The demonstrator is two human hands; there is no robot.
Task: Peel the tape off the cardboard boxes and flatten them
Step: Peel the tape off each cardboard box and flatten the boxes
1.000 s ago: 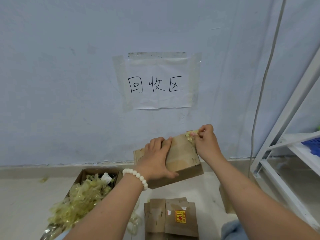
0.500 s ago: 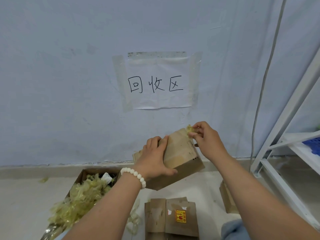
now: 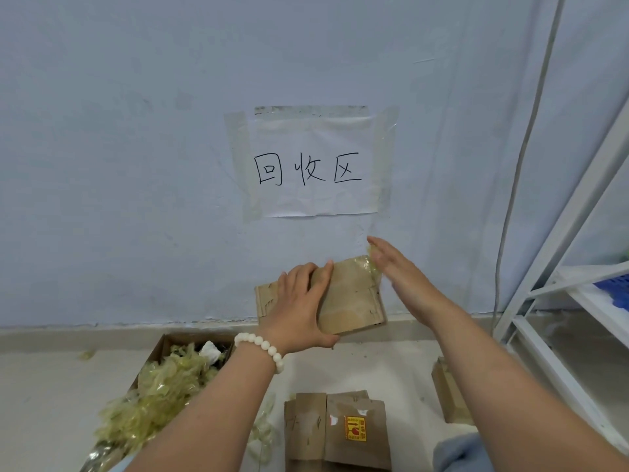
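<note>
Right hand [image 3: 405, 277] now flat beside box [image 3: 350, 298]

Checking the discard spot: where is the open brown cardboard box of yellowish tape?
That box sits lower left in head view, on the floor beside the left forearm.

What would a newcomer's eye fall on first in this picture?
First comes the white paper sign with three handwritten characters, taped to the wall at the centre. Below it the left hand grips a small cardboard box in the air, while the right hand, fingers straight, is at the yellowish tape on its upper right corner. At lower left, an open box is heaped with crumpled tape.
</note>
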